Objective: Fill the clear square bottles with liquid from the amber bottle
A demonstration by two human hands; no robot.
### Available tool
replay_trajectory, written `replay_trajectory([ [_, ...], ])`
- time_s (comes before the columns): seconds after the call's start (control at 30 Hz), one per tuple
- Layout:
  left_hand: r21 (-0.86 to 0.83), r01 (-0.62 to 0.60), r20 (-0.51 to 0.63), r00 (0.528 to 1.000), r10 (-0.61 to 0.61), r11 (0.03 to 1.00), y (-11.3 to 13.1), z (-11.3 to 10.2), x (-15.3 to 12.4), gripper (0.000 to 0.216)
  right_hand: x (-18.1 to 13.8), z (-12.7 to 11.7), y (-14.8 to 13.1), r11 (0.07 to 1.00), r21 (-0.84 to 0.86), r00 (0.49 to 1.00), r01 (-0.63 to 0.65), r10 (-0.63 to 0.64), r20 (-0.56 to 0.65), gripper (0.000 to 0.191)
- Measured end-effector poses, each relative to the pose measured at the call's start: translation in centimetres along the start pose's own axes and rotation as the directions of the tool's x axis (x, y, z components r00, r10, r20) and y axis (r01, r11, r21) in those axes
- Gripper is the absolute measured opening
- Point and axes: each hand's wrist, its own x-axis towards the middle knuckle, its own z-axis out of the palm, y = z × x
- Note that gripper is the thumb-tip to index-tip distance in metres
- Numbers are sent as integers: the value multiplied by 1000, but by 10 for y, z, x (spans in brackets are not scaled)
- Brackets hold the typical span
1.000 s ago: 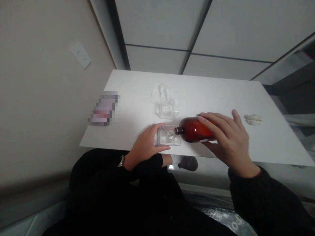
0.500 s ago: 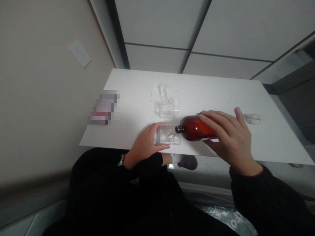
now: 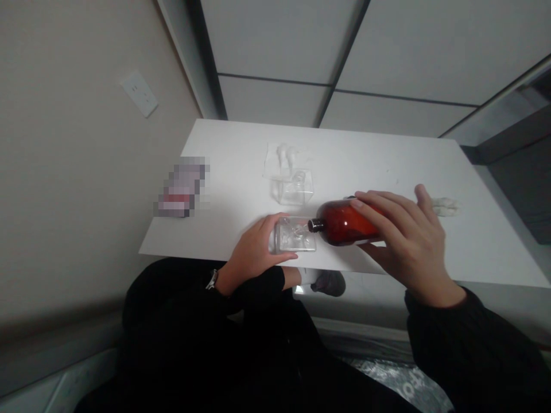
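My right hand (image 3: 402, 235) is closed around a reddish-brown bottle (image 3: 344, 222), which lies tipped on its side in the air. Its dark, uncapped neck points left, over the right part of a clear square bottle (image 3: 297, 234). A thin clear stream seems to run from the neck toward the opening of the square bottle. Around the left side of that clear bottle, my left hand (image 3: 256, 244) keeps a grip with thumb and fingers on opposite sides. Behind it stands a second clear square bottle (image 3: 295, 188), apart from both hands.
Two white pump tops (image 3: 287, 156) lie at the back of the white table (image 3: 232, 172). A blurred-out pinkish object (image 3: 181, 189) is on the left. Past my right hand lies a crumpled pale cloth or tissue (image 3: 447, 206). Cabinet panels (image 3: 275, 100) rise behind the table.
My right hand and the reddish-brown bottle have shifted slightly to the right. My left hand and the clear bottle stay in place.
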Motion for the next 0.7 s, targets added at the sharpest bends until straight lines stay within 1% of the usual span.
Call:
replay_trajectory([
  [0.23,3,-18,-1,1000,18,1000,0,0,0,76,1,-2,1,1000,-21,1000,8,-8,15,83],
  [0.37,6,-12,3,1000,12,1000,0,0,0,75,2,-3,2,1000,-18,1000,21,-21,5,84],
  [0.7,-3,-3,5,1000,3,1000,0,0,0,75,2,-4,3,1000,-7,1000,9,-9,3,82],
])
